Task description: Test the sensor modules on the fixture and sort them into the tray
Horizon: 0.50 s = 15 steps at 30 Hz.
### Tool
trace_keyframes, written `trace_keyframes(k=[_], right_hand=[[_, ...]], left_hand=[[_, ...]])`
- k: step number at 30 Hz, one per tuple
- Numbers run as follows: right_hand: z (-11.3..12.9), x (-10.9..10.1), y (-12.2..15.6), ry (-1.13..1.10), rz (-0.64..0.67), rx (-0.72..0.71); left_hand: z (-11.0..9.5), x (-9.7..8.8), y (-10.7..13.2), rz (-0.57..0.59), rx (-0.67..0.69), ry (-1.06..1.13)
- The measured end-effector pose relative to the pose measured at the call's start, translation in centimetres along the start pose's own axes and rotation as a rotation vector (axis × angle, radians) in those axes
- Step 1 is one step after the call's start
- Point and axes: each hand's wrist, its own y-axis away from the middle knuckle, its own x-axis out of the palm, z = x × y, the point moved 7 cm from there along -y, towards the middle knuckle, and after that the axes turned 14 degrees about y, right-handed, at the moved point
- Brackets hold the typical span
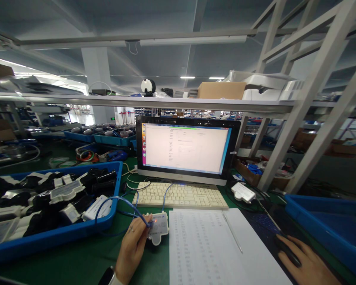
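Note:
My left hand (133, 243) is closed at the left end of a small white-and-grey electronic module (159, 227), where a blue cable (127, 200) meets it. The fingertips pinch the cable's end; the plug itself is hidden by them. An orange-red light glows on the module's labelled face. At the right, my right hand (307, 259) rests over a black computer mouse (287, 251) on a dark mat. Between the hands lie printed sheets (201, 245) with a pen (233, 233) on top.
A lit monitor (185, 148) stands behind a cream keyboard (180, 195). To the left, a blue tray (47, 245) holds several white and black devices. Another white module (243, 192) lies right of the keyboard. A blue bin (329, 206) and slanted metal posts (302, 107) bound the right side.

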Motion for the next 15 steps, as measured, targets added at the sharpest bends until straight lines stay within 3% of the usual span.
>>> trace_keyframes(k=[15], right_hand=[[-0.25, 0.54, 0.09, -0.077, 0.038, 0.019]], left_hand=[[0.05, 0.08, 0.15, 0.005, 0.024, -0.011]])
